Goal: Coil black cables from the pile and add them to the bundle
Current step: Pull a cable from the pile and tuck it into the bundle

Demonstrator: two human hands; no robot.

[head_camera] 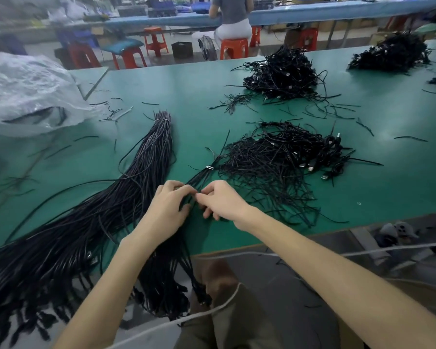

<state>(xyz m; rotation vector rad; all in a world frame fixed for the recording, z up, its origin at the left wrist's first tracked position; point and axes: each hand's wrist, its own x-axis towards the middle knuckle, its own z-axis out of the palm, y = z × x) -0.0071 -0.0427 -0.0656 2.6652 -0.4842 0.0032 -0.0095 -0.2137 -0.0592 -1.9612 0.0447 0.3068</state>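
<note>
Cables [198, 178] between left grip [170, 206], right grip [220, 201]

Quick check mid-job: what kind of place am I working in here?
Most likely a cable assembly or packing workshop: a long green workbench carries heaps of black cables and a tied bundle, and another person sits on an orange stool at a blue bench behind.

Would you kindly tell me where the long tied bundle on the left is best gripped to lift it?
Probably just below the white tie on the long bundle, coming from above and wrapping across it: there the strands are cinched into a narrow neck, whereas toward the table edge they fan out too wide for a single grasp.
</note>
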